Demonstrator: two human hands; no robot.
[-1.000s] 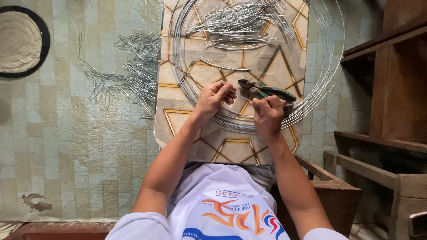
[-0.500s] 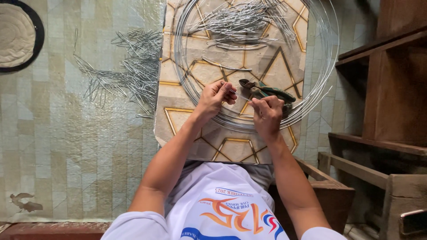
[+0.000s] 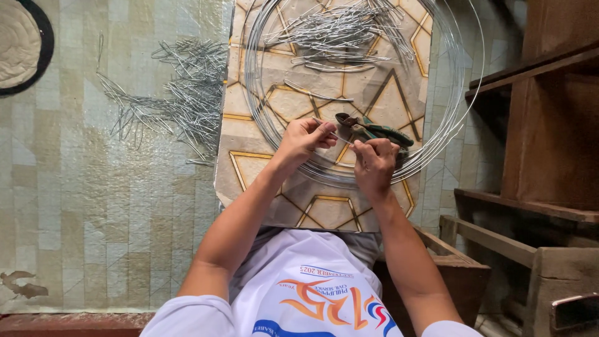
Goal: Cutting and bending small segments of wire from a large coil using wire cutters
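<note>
The coiled wire (image 3: pixel 458 93) and cut wire pieces (image 3: pixel 181 100) are bright bare metal, the pliers (image 3: pixel 374 130) dull steel with green plastic grips, the shelves (image 3: pixel 549 143) rough brown wood.

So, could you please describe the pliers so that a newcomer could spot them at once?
Look at the patterned board on the floor with the big wire coil. Inside the coil's lower right, by the right hand, lie the pliers: dark jaws, green handles, unlike the silvery wire pieces around them.

The left hand (image 3: pixel 304 137) and right hand (image 3: pixel 373 163) pinch a short wire piece (image 3: pixel 334 134) between them above a patterned board (image 3: pixel 256 175). Green-handled pliers (image 3: pixel 374 129) lie just beyond the right hand inside a large wire coil (image 3: pixel 449 125). Cut wire pieces (image 3: pixel 181 100) lie heaped on the tiled floor (image 3: pixel 93 218).
</note>
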